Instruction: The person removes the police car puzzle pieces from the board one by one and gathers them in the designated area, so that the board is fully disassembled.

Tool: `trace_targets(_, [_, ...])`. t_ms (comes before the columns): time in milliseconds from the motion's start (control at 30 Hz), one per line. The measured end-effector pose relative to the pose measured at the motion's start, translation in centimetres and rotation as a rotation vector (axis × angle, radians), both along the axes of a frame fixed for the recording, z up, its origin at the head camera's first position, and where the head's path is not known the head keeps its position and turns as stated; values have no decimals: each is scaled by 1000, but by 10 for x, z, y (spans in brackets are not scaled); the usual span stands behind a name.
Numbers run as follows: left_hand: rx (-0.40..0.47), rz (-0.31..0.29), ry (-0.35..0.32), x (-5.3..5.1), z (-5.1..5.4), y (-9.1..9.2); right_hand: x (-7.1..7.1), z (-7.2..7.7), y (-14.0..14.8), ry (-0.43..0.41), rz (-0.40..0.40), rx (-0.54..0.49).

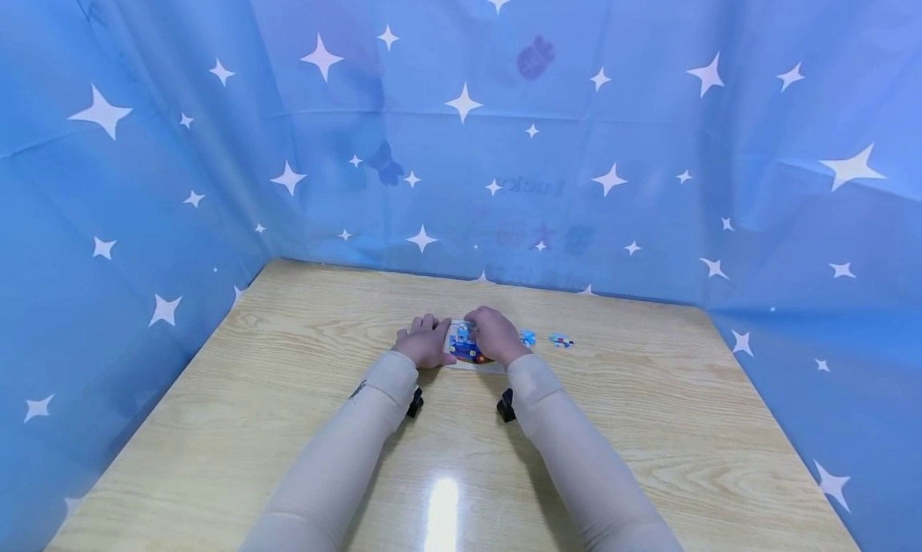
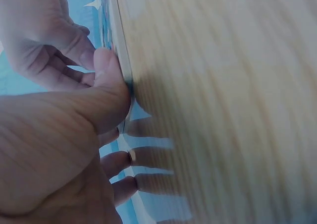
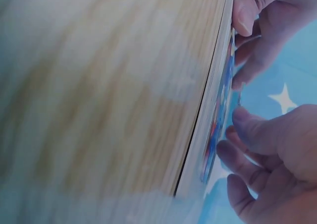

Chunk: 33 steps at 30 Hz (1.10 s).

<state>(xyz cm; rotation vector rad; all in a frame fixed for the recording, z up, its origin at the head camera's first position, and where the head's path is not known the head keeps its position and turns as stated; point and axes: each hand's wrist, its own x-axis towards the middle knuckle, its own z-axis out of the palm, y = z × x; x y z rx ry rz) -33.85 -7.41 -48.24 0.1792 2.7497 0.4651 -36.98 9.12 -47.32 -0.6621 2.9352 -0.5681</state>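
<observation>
A flat jigsaw puzzle board with a white rim and a blue and orange picture lies on the table between the two hands. At its left side is my left hand. Its thumb presses on the board's edge, and the other fingers reach down to the tabletop. Above the board's right part, my right hand pinches a small thin puzzle piece between thumb and fingertips. The piece is tilted up and seen nearly edge-on, so its picture cannot be made out. The right hand covers part of the board.
Two loose puzzle pieces lie right of the board: a blue one partly behind the right hand, and a multicoloured one farther right. The wooden table is bordered by a blue curtain with white stars at the back and sides.
</observation>
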Motion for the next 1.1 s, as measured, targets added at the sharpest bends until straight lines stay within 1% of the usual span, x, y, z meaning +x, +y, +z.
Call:
trace_targets(67, [5,0,2,2,4,1,1,1,3,13,7,1])
trace_targets(200, [0,-3,8,4,6,1,1,3,10,30,17,-10])
trace_targets(400, [-5,7,-8,-2,-2,1,4,5,25,3,-19,-47])
trace_targets(533, [1,22,-3,-3,-4,0,6,7,37,-16,-49,-64])
trace_targets(600, [-5,20,-1,-2,-3,0,7,8,43,-12,-49,-72])
trace_targets(667, [0,15,12,3,1,1,8,10,50,-7,-45,-81])
trace_targets(800, [1,5,14,6,5,1,9,10,64,4,-44,-92])
trace_targets(1100, [-14,-7,18,-2,-8,0,8,8,93,-5,-91,-91])
